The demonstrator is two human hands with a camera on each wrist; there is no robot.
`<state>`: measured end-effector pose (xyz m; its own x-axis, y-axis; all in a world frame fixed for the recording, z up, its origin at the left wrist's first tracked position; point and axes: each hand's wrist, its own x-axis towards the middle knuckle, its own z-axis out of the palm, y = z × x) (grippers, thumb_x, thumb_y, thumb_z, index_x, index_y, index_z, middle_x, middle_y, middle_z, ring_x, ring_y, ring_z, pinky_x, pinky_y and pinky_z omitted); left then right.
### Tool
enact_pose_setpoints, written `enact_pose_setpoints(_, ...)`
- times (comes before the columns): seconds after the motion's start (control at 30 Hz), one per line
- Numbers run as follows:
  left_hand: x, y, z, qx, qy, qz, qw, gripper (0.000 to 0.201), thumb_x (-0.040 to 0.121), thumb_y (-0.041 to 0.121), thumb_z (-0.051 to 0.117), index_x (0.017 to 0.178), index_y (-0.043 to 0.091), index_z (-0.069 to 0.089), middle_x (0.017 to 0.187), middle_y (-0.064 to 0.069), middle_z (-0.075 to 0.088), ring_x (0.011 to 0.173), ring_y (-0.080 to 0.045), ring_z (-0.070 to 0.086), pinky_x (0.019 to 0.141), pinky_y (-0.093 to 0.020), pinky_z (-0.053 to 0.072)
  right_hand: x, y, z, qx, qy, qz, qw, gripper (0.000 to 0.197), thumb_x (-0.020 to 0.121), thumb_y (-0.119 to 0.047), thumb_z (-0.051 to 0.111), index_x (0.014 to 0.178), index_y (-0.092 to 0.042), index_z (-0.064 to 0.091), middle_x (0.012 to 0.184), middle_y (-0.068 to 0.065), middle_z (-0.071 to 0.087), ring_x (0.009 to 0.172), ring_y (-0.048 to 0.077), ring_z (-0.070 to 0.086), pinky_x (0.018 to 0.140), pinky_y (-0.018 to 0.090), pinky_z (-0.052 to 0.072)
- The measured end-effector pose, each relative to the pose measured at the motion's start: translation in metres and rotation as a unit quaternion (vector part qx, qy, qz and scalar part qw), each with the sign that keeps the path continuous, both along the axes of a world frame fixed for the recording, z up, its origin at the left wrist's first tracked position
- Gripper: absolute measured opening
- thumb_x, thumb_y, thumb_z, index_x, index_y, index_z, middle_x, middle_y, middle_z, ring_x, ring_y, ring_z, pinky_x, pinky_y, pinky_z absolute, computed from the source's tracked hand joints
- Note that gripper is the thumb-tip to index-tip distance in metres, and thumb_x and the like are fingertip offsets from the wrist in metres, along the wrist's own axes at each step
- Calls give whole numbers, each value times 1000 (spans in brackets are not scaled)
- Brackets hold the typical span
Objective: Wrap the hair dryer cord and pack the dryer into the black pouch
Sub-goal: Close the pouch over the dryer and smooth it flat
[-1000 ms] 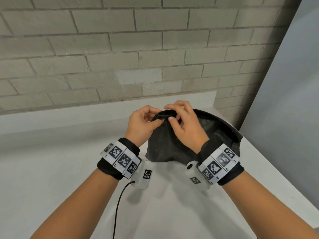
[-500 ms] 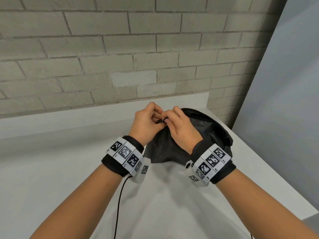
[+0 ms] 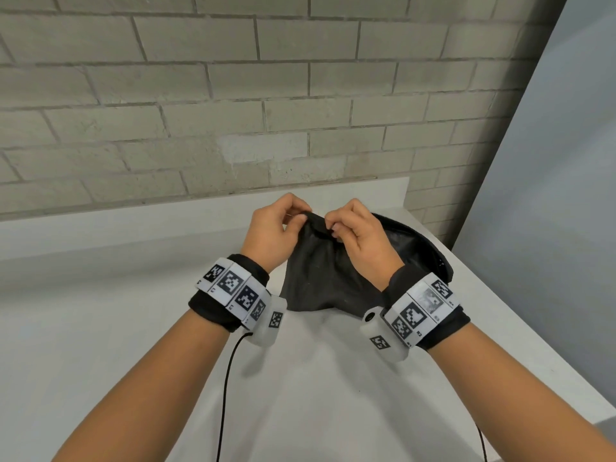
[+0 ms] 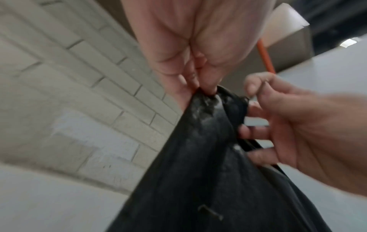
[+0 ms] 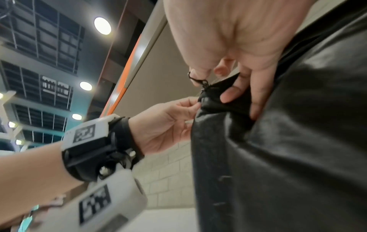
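The black pouch (image 3: pixel 320 271) is held up off the white table (image 3: pixel 100 328) by its top left corner. My left hand (image 3: pixel 301 216) pinches that corner (image 4: pixel 206 94) between thumb and fingertips. My right hand (image 3: pixel 335 228) pinches the top edge just to the right, with its thumb (image 5: pixel 234 94) on the fabric and a small metal zipper pull (image 5: pixel 198 80) at its fingertips. The pouch mouth (image 3: pixel 416 241) gapes on the right, behind my right hand. The pouch body (image 5: pixel 288 157) hangs down and rests on the table. No hair dryer or cord shows in any view.
A brick wall (image 3: pixel 233 111) stands right behind the table. A grey panel (image 3: pixel 550 195) rises at the right, beyond the table's right edge (image 3: pixel 533 355). A thin black cable (image 3: pixel 226 378) hangs from my left wrist over the near part of the table.
Half a second ago my hands were pressed together at the pouch corner. They now sit slightly apart, with a short stretch of the top edge between them. The pouch stays lifted.
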<state>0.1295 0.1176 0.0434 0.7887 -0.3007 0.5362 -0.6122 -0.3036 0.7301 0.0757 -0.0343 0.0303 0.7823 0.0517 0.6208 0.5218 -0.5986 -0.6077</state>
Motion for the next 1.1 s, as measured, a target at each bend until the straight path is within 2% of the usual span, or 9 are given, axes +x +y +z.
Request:
enact_pose_setpoints(0.2, 8, 7, -7, -80, 79, 51, 992, 23, 88, 1, 48, 87, 24, 53, 77, 8, 55, 66, -10, 54, 62, -21, 46, -14, -39, -1, -187, 25, -80, 979, 21, 93, -15, 44, 94, -6, 62, 80, 15, 56, 71, 29, 54, 69, 32, 45)
enact_pose_setpoints(0.3, 13, 11, -8, -86, 97, 43, 991, 39, 88, -4, 42, 75, 32, 52, 77, 7, 54, 63, -17, 51, 58, -28, 45, -18, -75, -8, -222, 69, -132, 963, 18, 94, -13, 44, 98, -7, 61, 85, 15, 59, 77, 29, 55, 70, 29, 40)
enact_pose_setpoints(0.47, 23, 20, -13, -68, 104, 105, 987, 40, 82, -13, 36, 71, 11, 66, 89, -3, 60, 90, -19, 54, 90, -27, 47, -32, -140, -31, -230, 160, -250, 927, 18, 94, -16, 42, 98, -8, 58, 88, 17, 59, 80, 35, 57, 70, 40, 47)
enact_pose_setpoints(0.57, 26, 18, -19, -62, 123, 96, 986, 40, 85, -11, 36, 78, 13, 68, 95, -6, 60, 90, -22, 56, 91, -36, 48, -37, -156, -42, -239, 184, -314, 901, 21, 96, -19, 39, 101, -11, 58, 84, 9, 46, 73, 32, 52, 59, 34, 38)
enact_pose_setpoints(0.73, 17, 14, -19, -35, 68, 53, 996, 25, 82, 1, 58, 98, 18, 66, 103, -2, 52, 92, -9, 52, 81, 0, 38, -31, -141, -43, -44, 153, -311, 937, 20, 96, -9, 36, 94, 1, 53, 81, 15, 49, 74, 28, 46, 67, 31, 32)
enact_pose_setpoints(0.83, 15, 19, -21, 35, 63, 1, 997, 38, 75, 2, 68, 102, 27, 60, 110, 1, 48, 101, -7, 50, 95, -16, 39, -24, -129, -38, 62, 172, -308, 934, 19, 99, -14, 29, 90, -5, 43, 76, 11, 47, 78, 27, 46, 70, 35, 36)
enact_pose_setpoints(0.93, 12, 21, -23, 45, 122, 10, 991, 28, 79, -5, 59, 86, 19, 70, 106, -8, 60, 95, -15, 57, 98, -27, 43, -23, -121, -27, 95, 173, -283, 939, 18, 99, -18, 29, 86, -8, 35, 70, 1, 38, 76, 22, 41, 69, 28, 28)
enact_pose_setpoints(1.0, 12, 24, -23, 44, 151, 21, 987, 30, 83, -8, 52, 88, 15, 71, 102, -11, 66, 90, -17, 60, 94, -26, 45, -26, -118, -16, 143, 159, -215, 953, 14, 96, -18, 40, 84, -16, 33, 72, -6, 34, 69, 13, 37, 66, 26, 32)
enact_pose_setpoints(1.1, 18, 31, -27, 0, 137, 20, 990, 32, 85, 5, 55, 106, 29, 62, 110, -3, 64, 109, -21, 59, 96, -21, 44, -32, -117, -2, 93, 140, -136, 976, 32, 87, 4, 50, 93, -20, 29, 78, -9, 33, 66, 5, 37, 59, 8, 40)
